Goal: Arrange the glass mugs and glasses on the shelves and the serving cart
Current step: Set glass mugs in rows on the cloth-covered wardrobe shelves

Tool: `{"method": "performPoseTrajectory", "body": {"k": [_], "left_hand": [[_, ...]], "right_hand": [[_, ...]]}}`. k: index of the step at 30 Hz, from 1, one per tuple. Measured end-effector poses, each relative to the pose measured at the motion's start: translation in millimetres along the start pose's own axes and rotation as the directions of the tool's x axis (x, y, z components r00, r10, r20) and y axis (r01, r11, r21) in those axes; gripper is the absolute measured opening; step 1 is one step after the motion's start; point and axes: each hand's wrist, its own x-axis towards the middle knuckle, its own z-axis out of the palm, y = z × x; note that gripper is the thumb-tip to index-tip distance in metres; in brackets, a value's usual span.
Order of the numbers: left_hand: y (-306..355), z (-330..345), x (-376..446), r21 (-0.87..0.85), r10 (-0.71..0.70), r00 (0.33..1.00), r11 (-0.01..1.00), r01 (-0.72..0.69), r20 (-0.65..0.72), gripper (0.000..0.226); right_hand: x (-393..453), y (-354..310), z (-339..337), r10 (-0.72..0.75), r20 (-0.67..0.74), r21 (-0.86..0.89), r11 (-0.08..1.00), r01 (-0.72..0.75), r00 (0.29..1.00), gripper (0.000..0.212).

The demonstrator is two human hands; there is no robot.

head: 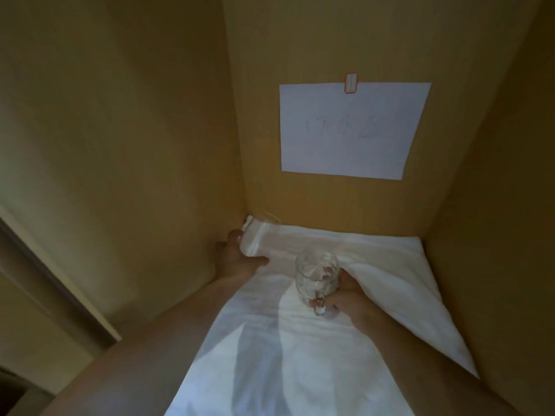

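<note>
I look into a wooden shelf compartment lined with a white cloth. My right hand grips a clear glass mug by its handle, holding it upright on or just above the middle of the cloth. My left hand is in the back left corner, its fingers and thumb curled round a plain clear glass. That glass leans toward the back wall, with its rim near the corner. It is hard to make out against the cloth.
Wooden walls close the compartment on the left, back and right. A white paper sheet with faint writing is clipped to the back wall. The cloth is bunched along the right wall.
</note>
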Motion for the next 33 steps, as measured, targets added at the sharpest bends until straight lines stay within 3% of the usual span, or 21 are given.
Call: {"method": "performPoseTrajectory", "body": {"k": [4,7,11,18,20,24,29,31,33], "left_hand": [[25,-2,24,0.194,0.076,0.996,0.979,-0.065,-0.050,0.099],[41,-2,41,0.368,0.141,0.990,0.922,-0.120,-0.030,0.077],[61,-3,57,0.649,0.232,0.970,0.727,-0.223,0.074,0.045],[63,11,88,0.847,0.282,0.937,0.427,-0.315,0.206,0.042],[58,14,94,0.827,0.322,0.920,0.436,-0.353,0.223,0.049],[48,18,103,0.634,0.445,0.862,0.601,-0.487,0.240,0.058],[45,21,110,0.501,0.515,0.831,0.672,-0.545,0.212,0.056],[43,24,109,0.470,0.518,0.832,0.694,-0.545,0.200,0.055],[42,26,108,0.440,0.520,0.829,0.708,-0.552,0.204,0.052]], "right_hand": [[2,-8,-5,0.002,0.026,0.031,1.000,-0.003,1.000,0.079],[10,-5,-11,0.012,0.007,0.074,0.997,-0.013,1.000,0.077],[18,-1,-19,0.035,-0.012,0.051,0.998,-0.035,0.999,0.088],[30,0,-24,0.002,-0.010,0.022,1.000,-0.002,1.000,0.084],[35,1,-24,-0.008,-0.029,0.023,1.000,0.009,1.000,0.076],[46,3,-22,-0.012,-0.086,0.067,0.998,0.018,0.996,0.063],[63,-14,-21,-0.013,-0.211,0.122,0.992,0.039,0.977,0.080],[71,-25,-21,-0.079,-0.254,0.042,0.995,0.093,0.964,0.085],[81,-37,-18,-0.183,-0.314,-0.183,0.974,0.130,0.932,0.082]]}}
